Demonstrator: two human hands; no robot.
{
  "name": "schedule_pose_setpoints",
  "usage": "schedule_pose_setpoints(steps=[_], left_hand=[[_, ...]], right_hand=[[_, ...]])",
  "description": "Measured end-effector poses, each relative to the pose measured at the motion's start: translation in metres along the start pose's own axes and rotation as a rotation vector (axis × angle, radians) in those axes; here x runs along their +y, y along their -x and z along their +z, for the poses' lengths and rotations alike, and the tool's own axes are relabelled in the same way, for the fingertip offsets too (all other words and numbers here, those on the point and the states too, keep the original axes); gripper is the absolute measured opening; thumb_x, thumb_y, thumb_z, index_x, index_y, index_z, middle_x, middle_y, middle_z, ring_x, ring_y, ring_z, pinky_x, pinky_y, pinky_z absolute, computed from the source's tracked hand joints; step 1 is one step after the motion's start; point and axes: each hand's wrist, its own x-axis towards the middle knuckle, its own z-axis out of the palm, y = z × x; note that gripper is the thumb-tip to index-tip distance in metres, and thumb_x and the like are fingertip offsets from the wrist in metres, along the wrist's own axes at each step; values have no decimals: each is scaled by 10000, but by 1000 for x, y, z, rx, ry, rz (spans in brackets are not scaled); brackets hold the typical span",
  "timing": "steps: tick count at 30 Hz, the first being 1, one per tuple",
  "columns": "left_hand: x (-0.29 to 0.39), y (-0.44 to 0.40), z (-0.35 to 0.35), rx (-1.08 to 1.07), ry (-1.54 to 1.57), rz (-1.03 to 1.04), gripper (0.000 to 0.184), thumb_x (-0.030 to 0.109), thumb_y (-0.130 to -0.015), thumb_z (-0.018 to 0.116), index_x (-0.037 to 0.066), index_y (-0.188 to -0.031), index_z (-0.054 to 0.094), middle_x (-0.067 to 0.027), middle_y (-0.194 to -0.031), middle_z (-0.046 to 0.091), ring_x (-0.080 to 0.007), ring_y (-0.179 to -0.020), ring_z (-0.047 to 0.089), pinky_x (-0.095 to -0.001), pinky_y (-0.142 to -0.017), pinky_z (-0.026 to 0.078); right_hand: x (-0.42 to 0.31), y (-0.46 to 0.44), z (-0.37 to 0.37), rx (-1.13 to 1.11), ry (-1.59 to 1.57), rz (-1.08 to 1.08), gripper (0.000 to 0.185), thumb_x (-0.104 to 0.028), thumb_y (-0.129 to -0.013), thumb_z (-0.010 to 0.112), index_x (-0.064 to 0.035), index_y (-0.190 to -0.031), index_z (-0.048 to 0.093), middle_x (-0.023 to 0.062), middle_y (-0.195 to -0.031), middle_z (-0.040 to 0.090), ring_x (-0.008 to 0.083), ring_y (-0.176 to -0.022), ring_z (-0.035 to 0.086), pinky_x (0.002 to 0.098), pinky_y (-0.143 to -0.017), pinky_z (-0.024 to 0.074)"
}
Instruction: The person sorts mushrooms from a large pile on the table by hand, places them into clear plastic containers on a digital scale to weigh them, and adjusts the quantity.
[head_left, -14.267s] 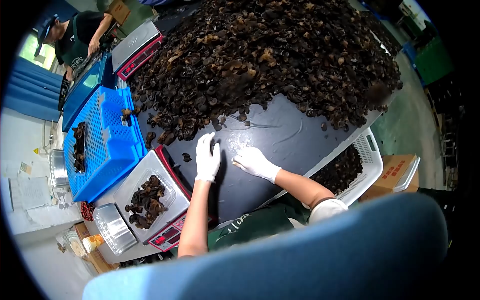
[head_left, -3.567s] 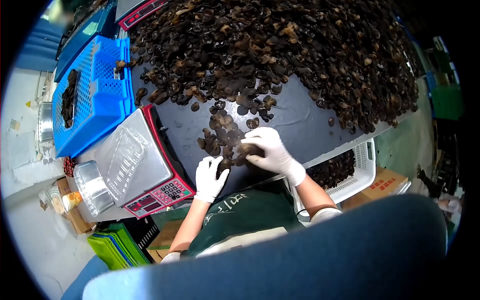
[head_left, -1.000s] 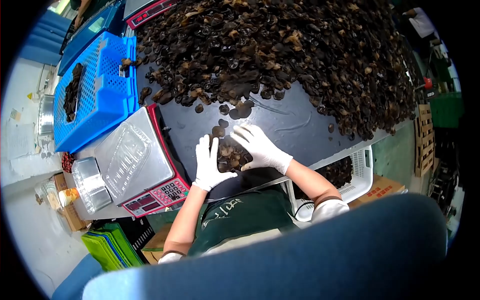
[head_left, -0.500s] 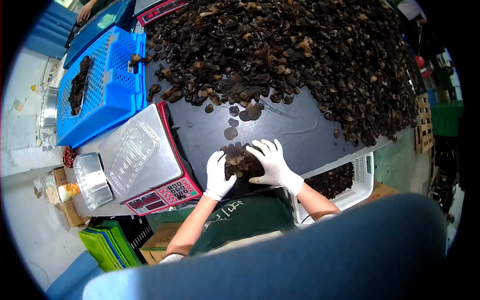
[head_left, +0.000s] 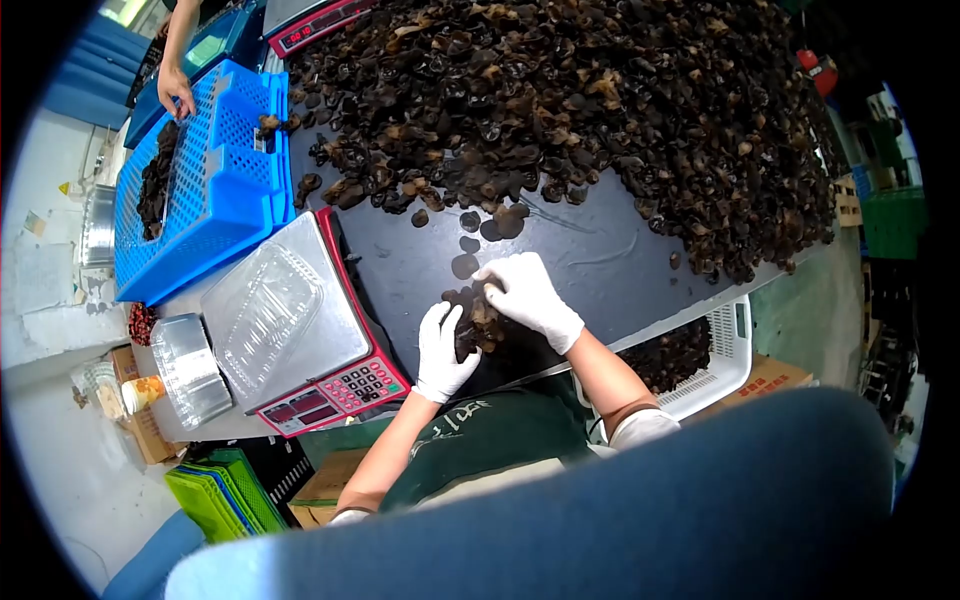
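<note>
Both hands wear white gloves. My left hand (head_left: 441, 352) curls against the left side of a small heap of dark wood-ear-like pieces (head_left: 477, 318) near the table's front edge. On its right side, my right hand (head_left: 527, 296) pinches pieces of the same heap between thumb and fingers. A few loose pieces (head_left: 465, 266) lie just beyond the hands. Farther back spreads a very large pile of the dark pieces (head_left: 520, 100). Left of my hands, a clear plastic tray (head_left: 272, 312) rests on a red-framed scale (head_left: 335, 390), with no pieces in it.
An upturned blue crate (head_left: 235, 190) at left bears a tray of dark pieces (head_left: 157, 185); another person's hand (head_left: 175, 90) reaches over it. Stacked clear trays (head_left: 190, 370) stand beside the scale. A white basket (head_left: 728, 355) with dark pieces is below the table's right edge.
Compared with earlier frames, scattered pieces have been drawn into a heap between my hands. My right hand has closed on it. The other person's hand has come over the blue crate.
</note>
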Motion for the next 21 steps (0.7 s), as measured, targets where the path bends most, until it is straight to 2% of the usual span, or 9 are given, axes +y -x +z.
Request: schedule_pose_setpoints(steps=[2,4,6,10,12,14,16,19,21], left_hand=[[0,0,-2,-16,5,7,828,182,-646,787,34,-1392,458,-240,-1381,427,-428,-1279,425,-503,-1073,362],[5,0,-5,-24,5,-21,891,207,-635,809,26,-1418,424,-267,-1402,390,-446,-1292,397,-510,-1078,350],[9,-2,-11,-107,-8,-32,1017,276,-608,855,27,-1461,361,-298,-1453,307,-470,-1342,324,-526,-1104,316],[19,-9,-24,-172,73,-52,1180,399,-580,896,14,-1500,266,-314,-1510,194,-488,-1395,232,-542,-1137,266],[8,-14,-21,-97,97,-46,1146,396,-616,880,-6,-1496,266,-317,-1503,216,-483,-1385,259,-529,-1137,270],[-3,-23,-17,-34,80,-106,928,305,-778,775,-13,-1495,279,-284,-1500,273,-438,-1386,293,-488,-1148,262],[-16,-28,-12,11,43,-93,840,264,-826,726,-7,-1493,295,-269,-1500,295,-431,-1383,305,-480,-1151,256],[-14,-24,-4,-61,-62,-34,820,313,-832,713,13,-1491,327,-263,-1496,344,-450,-1400,286,-543,-1159,194],[-4,-20,-1,-148,-100,-14,853,350,-806,726,16,-1489,338,-261,-1507,341,-460,-1421,259,-593,-1162,118]], right_hand=[[-7,3,-22,112,-224,85,180,-109,-797,640,-59,-960,697,67,-806,687,227,-688,639,327,-707,503],[-14,21,-54,136,-449,281,178,-112,-845,633,-39,-995,695,88,-843,705,180,-761,649,269,-694,492],[1,47,-86,104,-1048,311,231,-239,-884,653,-44,-999,697,69,-851,686,194,-784,623,336,-778,475],[38,101,-106,-115,-1844,-465,618,-537,-873,636,-19,-1210,627,88,-998,684,247,-909,624,441,-899,415],[26,115,-101,273,-1424,23,717,-548,-812,702,-26,-1287,574,156,-1292,592,296,-1195,552,475,-1024,393],[-13,113,-90,206,-442,309,881,-550,-705,777,-9,-1349,515,211,-1333,549,339,-1260,508,478,-1099,342],[-3,126,-44,189,27,39,1074,-545,-589,836,3,-1416,424,264,-1451,405,390,-1354,389,513,-1137,272],[-14,139,10,22,318,90,1205,-577,-525,864,-6,-1449,343,295,-1543,177,495,-1428,143,587,-1164,135],[-7,126,23,89,331,70,1218,-567,-519,872,-4,-1455,333,317,-1525,196,512,-1416,169,601,-1159,153]])
